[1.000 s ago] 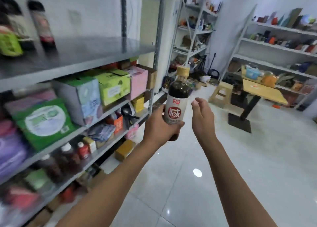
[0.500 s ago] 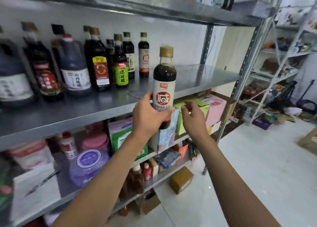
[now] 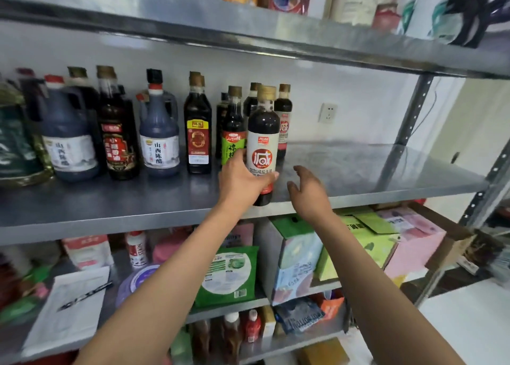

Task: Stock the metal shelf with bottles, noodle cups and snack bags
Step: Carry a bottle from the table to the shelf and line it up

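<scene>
Metal shelf (image 3: 358, 171), one held bottle (image 3: 263, 144)

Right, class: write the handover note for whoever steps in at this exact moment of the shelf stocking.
Left hand: grip shut on the soy bottle, upright at the front edge of the middle shelf, base seemingly not yet down.
Right hand: open, empty, beside the bottle.
Done: a row of dark bottles stands on the shelf's left part.
Left: set this bottle down on the shelf; no noodle cups or snack bags clearly visible here.
</scene>
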The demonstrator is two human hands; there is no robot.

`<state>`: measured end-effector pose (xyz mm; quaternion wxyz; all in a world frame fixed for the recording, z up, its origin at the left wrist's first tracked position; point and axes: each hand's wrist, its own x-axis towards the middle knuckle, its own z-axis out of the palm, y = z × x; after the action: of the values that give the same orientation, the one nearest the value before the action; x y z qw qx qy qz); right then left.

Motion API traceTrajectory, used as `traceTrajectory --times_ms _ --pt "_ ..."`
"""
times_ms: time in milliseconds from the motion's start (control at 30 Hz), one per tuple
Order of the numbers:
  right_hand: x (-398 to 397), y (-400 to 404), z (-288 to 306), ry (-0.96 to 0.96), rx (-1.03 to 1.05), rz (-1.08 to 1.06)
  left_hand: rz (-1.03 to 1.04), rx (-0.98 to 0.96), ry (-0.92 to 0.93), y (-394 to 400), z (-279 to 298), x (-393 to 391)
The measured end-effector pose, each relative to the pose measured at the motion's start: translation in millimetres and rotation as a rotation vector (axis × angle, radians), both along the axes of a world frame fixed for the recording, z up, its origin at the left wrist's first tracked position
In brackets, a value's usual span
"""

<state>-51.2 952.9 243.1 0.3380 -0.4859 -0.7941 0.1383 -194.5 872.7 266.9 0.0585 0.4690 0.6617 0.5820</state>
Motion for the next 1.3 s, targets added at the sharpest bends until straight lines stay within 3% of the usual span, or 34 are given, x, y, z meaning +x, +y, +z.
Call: traceTrajectory --times_ms 167,400,567,767,1000,1300 --pt "-2.2 51.2 -1.5 -0.120 -0.133 0.103 0.126 -0.010 0.003 47.7 -2.1 -0.8" --pt "-3.4 91.1 -4.5 -0.133 -0.080 0.219 0.211 0.001 -0.023 102.7 -0.5 -1.1" --pt "-8.3 99.7 -10.3 -0.284 -0.038 0.206 0.247 -0.012 0.013 137.6 -4.8 -2.5" --pt "-5.2 103.2 -11.3 -0.304 -0.013 0.244 0.264 -0.016 0.035 165.7 -10.7 -8.0" --pt "-4.5 99.7 -10.4 -0.312 0.002 0.248 0.269 -0.018 0.090 169.2 -16.6 -9.2" --pt "-0.1 88.5 -10.2 -0.206 0.005 0.213 0.269 -0.272 0.292 115.8 -29.3 12.9"
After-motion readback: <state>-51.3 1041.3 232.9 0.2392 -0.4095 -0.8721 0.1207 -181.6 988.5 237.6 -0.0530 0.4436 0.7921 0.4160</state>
